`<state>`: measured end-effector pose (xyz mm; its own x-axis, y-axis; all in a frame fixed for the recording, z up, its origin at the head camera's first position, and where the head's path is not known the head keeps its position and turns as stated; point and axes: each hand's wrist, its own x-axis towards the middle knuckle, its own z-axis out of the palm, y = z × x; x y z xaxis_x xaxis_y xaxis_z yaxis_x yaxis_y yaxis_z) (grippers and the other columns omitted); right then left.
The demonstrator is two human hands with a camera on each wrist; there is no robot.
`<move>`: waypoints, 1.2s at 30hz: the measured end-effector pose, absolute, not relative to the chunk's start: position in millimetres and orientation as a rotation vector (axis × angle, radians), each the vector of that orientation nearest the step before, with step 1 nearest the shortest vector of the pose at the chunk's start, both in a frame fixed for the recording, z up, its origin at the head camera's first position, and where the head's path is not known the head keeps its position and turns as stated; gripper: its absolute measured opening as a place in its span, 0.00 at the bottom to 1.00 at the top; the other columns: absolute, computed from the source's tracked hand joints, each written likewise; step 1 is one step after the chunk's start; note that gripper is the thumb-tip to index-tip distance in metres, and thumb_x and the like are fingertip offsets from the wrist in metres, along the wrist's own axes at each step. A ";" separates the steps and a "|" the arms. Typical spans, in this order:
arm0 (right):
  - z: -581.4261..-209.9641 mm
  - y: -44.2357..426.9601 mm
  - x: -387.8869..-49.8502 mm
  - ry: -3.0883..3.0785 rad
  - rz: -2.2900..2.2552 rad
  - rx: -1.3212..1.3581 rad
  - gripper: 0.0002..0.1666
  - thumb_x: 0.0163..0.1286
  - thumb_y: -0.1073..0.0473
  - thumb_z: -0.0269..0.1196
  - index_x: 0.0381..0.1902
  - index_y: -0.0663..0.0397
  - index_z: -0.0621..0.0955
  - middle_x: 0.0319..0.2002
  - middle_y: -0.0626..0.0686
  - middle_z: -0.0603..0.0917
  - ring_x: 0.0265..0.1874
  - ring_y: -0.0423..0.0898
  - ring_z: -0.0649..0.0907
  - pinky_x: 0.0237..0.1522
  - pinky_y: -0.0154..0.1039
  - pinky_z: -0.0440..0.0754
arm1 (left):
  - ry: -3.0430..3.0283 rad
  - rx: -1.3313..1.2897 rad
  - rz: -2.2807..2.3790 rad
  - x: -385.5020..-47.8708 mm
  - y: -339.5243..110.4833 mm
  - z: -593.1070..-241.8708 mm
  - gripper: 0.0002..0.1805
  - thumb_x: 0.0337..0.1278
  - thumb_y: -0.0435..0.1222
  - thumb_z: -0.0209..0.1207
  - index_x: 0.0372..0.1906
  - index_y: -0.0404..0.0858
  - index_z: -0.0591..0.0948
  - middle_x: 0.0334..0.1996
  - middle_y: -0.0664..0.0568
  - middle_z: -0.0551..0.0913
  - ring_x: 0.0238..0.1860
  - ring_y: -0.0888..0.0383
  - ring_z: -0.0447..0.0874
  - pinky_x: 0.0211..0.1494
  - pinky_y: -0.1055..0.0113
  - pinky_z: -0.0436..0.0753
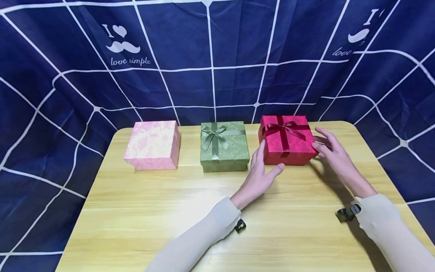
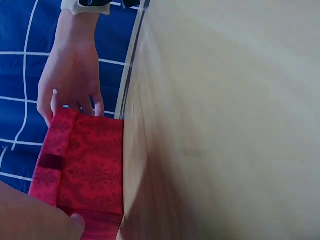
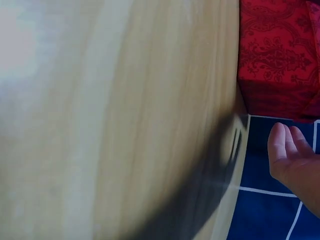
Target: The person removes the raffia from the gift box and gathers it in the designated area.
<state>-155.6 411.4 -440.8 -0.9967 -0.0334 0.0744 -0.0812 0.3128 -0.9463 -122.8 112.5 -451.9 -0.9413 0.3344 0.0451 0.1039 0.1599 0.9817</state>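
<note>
A red gift box with a dark red ribbon and bow sits at the right of the table's far side. My left hand is at its left front corner, fingers extended and thumb spread out in front of the box. On the other side, my right hand has its fingers beside the right wall and its thumb close to the lid's edge. In the right wrist view, the fingers of that hand look straight and slightly apart from the red box. Whether the left fingertips touch the box is hard to tell.
A green gift box with a green bow stands just left of the red one. Farther left is a pink gift box. They rest on a light wooden table, with a dark blue gridded cloth hanging behind and at both sides.
</note>
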 end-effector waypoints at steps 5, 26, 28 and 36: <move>-444.3 408.6 -161.8 -2.422 1.935 0.099 0.37 0.86 0.60 0.59 0.87 0.44 0.64 0.64 0.41 0.77 0.60 0.31 0.78 0.51 0.22 0.79 | 2.274 0.283 2.009 -138.9 127.6 -452.4 0.49 0.76 0.52 0.64 0.91 0.54 0.52 0.83 0.54 0.61 0.80 0.59 0.60 0.80 0.50 0.66; -442.9 405.5 -190.5 -2.131 2.426 0.219 0.34 0.86 0.71 0.50 0.84 0.46 0.65 0.63 0.51 0.76 0.53 0.40 0.86 0.46 0.34 0.88 | 2.354 -0.147 2.205 -197.0 161.9 -447.1 0.36 0.64 0.38 0.62 0.78 0.62 0.78 0.43 0.58 0.69 0.42 0.63 0.67 0.47 0.65 0.73; -441.1 406.0 -192.6 -2.129 2.452 0.234 0.34 0.86 0.72 0.48 0.84 0.46 0.65 0.64 0.52 0.74 0.53 0.40 0.86 0.45 0.35 0.88 | 2.339 -0.166 2.223 -199.9 162.9 -445.9 0.36 0.63 0.38 0.62 0.77 0.61 0.79 0.43 0.59 0.70 0.42 0.63 0.67 0.48 0.65 0.73; -435.7 408.9 -198.9 -2.142 2.502 0.237 0.37 0.84 0.73 0.45 0.84 0.44 0.65 0.66 0.54 0.69 0.53 0.42 0.85 0.41 0.33 0.87 | 2.283 -0.171 2.278 -203.9 166.5 -447.9 0.37 0.60 0.36 0.62 0.76 0.61 0.80 0.43 0.59 0.71 0.41 0.64 0.68 0.47 0.65 0.73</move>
<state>-198.9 408.9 -435.7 -0.9770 -0.2131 0.0045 0.0284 -0.1511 -0.9881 -203.9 166.5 -447.9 -0.9905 -0.1371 -0.0123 -0.0126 0.0014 0.9999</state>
